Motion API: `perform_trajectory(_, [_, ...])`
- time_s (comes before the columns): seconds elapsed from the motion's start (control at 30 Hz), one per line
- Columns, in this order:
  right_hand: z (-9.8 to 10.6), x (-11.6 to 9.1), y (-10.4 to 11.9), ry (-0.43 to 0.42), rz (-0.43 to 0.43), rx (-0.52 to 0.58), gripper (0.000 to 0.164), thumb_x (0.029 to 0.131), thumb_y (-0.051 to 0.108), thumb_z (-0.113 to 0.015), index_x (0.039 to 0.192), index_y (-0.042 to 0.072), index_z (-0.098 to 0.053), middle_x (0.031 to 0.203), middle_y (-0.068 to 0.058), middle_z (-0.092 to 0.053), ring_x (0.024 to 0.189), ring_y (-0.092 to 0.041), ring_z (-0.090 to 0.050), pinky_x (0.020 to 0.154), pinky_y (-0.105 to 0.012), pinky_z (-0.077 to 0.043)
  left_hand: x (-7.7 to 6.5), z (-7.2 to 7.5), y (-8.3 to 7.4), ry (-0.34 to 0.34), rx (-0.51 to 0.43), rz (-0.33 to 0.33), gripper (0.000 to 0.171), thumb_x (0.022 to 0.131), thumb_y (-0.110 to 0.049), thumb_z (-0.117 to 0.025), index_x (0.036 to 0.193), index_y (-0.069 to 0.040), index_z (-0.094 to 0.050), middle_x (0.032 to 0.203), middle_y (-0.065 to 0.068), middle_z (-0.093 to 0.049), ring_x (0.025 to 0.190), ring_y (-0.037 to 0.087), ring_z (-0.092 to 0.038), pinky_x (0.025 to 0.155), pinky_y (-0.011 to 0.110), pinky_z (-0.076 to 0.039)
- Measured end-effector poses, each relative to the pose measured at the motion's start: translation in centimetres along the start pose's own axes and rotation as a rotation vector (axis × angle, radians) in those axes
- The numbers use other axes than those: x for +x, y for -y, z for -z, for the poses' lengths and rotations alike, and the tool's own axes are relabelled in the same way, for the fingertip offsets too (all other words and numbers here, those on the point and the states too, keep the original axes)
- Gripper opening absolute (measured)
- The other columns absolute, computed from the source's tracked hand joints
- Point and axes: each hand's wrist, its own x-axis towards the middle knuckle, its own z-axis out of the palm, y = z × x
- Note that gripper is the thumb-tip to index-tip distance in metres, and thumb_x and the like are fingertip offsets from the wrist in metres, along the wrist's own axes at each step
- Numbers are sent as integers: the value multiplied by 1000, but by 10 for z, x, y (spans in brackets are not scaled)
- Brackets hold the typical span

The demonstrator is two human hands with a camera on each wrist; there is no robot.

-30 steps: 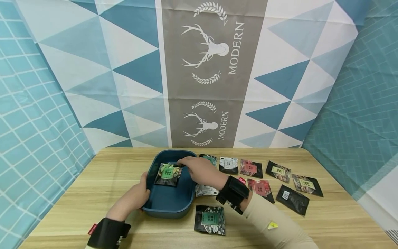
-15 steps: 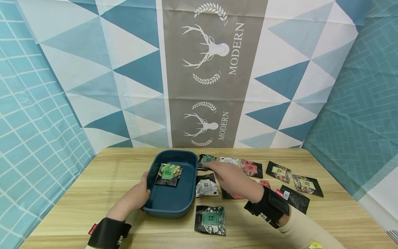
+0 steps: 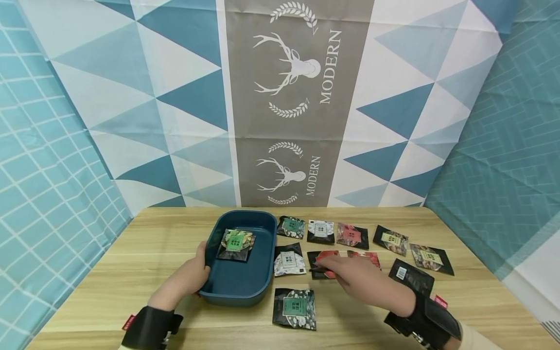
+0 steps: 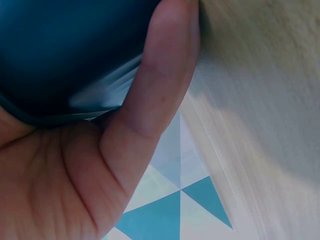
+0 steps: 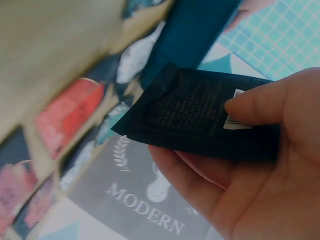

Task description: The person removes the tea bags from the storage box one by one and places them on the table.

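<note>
My left hand (image 3: 185,277) grips the left wall of a dark blue plastic tub (image 3: 236,282). A green-labelled pouch (image 3: 236,244) lies inside the tub, and another pouch's edge seems to show beneath it. My right hand (image 3: 372,282) hovers over the red-and-black pouch (image 3: 325,257) on the table. In the right wrist view, that hand pinches a flat black pouch (image 5: 185,110) between thumb and fingers, its printed back and white barcode label facing the camera. From the head view this held pouch is mostly hidden by the hand.
On the wooden table (image 3: 153,253), right of the tub, lie a teal-labelled pouch (image 3: 290,226), white-labelled pouches (image 3: 288,260), a green-labelled pouch (image 3: 295,307), red pouches (image 3: 352,236), yellow-labelled pouches (image 3: 391,239) and a face-down black pouch (image 3: 411,277). Patterned cloth (image 3: 188,121) stands behind.
My right hand has moved from above the tub, past the teal-labelled pouch, rightward and nearer to me over the red pouches. The left hand stays on the tub.
</note>
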Motion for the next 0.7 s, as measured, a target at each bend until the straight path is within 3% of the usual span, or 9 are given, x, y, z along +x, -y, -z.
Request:
perform_trajectory(0.1, [-5,-13,-5,20,20,6,41,91,4,-52,130,15,-54,127,-7,-59,87,-14,-65,56,-20,-41,0,0,-1,2,-11,-6,65,94,-5,-32,145,1,8,85,26,-58,49,22,-58,47,35,-48])
perform_trajectory(0.23, [-13,-23,-10,80,49,-6,45,90,2,-53,132,15,-52,132,-7,-55,94,-17,-64,63,-23,-46,-1,0,-1,0,-12,-11,65,94,-4,-31,145,1,8,87,30,-58,50,23,-58,47,35,-48])
perform_trajectory(0.47, [-27,-33,-12,136,125,-67,51,88,2,-57,135,20,-49,136,-5,-50,121,-24,-53,90,-39,-49,-1,0,1,0,-4,-6,65,94,-5,-31,145,2,9,82,24,-58,48,23,-57,48,35,-47])
perform_trajectory(0.7, [-38,-38,-13,188,160,-11,56,88,16,-61,140,21,-42,139,-7,-47,123,-25,-50,93,-36,-48,0,0,1,-1,-17,-12,65,94,-4,-31,145,2,9,87,28,-58,49,23,-57,47,35,-48])
